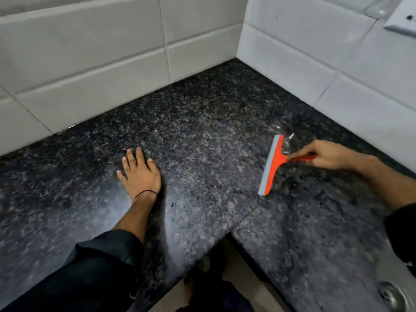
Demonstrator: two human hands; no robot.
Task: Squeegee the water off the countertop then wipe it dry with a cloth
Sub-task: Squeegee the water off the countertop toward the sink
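Head view: a dark speckled counter (202, 136) wraps an inner corner, its near edge notched. Left hand (140, 172) lies flat, fingers spread, mid-counter; right hand (326, 154) grips the orange squeegee (273, 165), blade down, toward the right tiled wall (315, 52).

Handle of the orange squeegee (273, 164) mostly hidden inside the right hand (327, 155); only a short red stretch showing past the fingers. Blade contact with the countertop (202, 136) not clear from this angle. Thumb of the left hand (140, 174) partly tucked under, palm side out of sight against the stone. Right forearm and dark sleeve cut by the right edge. Sink drain (390, 293) clipped at the lower right corner. White wall plate (403, 21) cut off at the upper right, details blurred. Water by the squeegee reads only as faint glints; extent uncertain. Droplets near centre too small to count. Floor below the counter edge dark, contents unreadable.
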